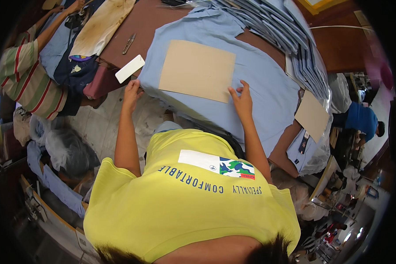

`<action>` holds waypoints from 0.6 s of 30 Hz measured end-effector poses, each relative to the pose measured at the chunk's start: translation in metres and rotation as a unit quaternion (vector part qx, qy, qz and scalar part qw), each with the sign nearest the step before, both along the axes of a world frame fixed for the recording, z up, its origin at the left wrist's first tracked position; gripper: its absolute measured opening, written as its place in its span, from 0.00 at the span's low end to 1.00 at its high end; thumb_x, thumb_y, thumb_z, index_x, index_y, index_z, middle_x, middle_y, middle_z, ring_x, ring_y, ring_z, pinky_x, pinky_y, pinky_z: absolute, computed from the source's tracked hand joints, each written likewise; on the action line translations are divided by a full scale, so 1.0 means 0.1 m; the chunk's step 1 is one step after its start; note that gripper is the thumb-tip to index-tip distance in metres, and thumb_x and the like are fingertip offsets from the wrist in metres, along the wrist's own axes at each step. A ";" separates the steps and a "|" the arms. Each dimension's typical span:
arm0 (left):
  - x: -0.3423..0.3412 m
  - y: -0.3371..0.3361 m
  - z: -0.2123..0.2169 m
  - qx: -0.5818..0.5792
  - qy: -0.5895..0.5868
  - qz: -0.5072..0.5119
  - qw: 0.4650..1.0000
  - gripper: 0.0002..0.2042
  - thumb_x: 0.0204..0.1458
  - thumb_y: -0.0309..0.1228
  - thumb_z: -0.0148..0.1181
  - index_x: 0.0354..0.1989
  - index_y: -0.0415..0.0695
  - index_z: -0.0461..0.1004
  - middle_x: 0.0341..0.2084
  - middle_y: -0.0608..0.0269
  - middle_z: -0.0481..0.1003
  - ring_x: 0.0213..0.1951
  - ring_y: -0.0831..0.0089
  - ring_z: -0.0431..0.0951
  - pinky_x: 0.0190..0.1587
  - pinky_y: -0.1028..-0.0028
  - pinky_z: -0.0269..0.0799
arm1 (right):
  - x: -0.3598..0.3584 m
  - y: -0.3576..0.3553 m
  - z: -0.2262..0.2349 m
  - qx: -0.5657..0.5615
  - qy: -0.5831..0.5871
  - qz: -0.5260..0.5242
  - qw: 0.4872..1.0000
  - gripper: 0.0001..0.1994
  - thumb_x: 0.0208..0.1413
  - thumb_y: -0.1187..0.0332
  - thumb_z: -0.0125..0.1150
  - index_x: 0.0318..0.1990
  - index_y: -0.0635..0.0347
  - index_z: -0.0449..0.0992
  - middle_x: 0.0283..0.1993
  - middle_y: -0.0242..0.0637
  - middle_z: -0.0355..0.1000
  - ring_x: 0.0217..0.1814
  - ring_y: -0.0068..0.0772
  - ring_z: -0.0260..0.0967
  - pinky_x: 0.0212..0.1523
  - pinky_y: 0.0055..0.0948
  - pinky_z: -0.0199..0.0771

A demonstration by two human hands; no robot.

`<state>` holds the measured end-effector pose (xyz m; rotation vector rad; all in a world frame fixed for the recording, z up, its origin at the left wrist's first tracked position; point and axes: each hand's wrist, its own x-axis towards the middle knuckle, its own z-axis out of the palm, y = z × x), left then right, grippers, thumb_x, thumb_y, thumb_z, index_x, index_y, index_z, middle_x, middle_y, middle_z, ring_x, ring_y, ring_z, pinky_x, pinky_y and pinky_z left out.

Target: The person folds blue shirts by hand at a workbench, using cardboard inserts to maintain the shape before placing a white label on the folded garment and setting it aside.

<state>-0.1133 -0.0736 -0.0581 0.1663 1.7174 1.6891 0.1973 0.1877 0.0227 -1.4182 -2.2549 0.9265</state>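
Observation:
A light blue shirt (268,83) is spread over the brown table, and a flat beige cardboard sheet (197,70) lies on its middle. At the shirt's left edge, my left hand (131,94) has its fingers closed on the cloth, just below a white rectangular piece (130,69) by the table edge. My right hand (242,100) is over the shirt beside the cardboard's lower right corner. Its fingers are apart, with nothing held between them.
Folded blue shirts (290,37) are stacked at the far right. Closer on that side are another cardboard piece (312,115) and a folded shirt (302,152). Thread snips (129,44) lie on the table's far left. A person in a striped shirt (33,79) works at the left.

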 end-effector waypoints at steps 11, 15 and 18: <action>-0.64 -0.27 0.41 -0.059 0.133 -0.070 0.987 0.09 0.48 0.36 0.61 0.29 0.43 0.73 0.20 0.78 0.65 0.25 0.87 0.63 0.28 0.84 0.58 | -0.56 -0.11 0.09 -0.028 -0.141 -0.043 0.989 0.48 0.28 0.61 0.76 0.60 0.60 0.53 0.55 0.50 0.60 0.55 0.50 0.62 0.50 0.41 0.66; -0.80 -0.27 0.34 -0.209 0.356 -0.087 0.907 0.08 0.47 0.32 0.61 0.30 0.40 0.73 0.19 0.67 0.68 0.24 0.74 0.70 0.29 0.76 0.65 | -0.56 -0.12 0.06 -0.030 -0.132 -0.055 0.989 0.47 0.26 0.61 0.77 0.57 0.61 0.55 0.54 0.48 0.62 0.56 0.48 0.61 0.51 0.40 0.66; -0.71 0.06 0.54 -0.216 0.497 -0.044 0.839 0.08 0.47 0.31 0.58 0.33 0.41 0.73 0.27 0.54 0.71 0.29 0.61 0.74 0.33 0.68 0.69 | -0.51 -0.10 -0.05 -0.014 -0.092 -0.067 0.993 0.42 0.28 0.62 0.76 0.54 0.62 0.58 0.51 0.47 0.65 0.54 0.46 0.63 0.51 0.39 0.66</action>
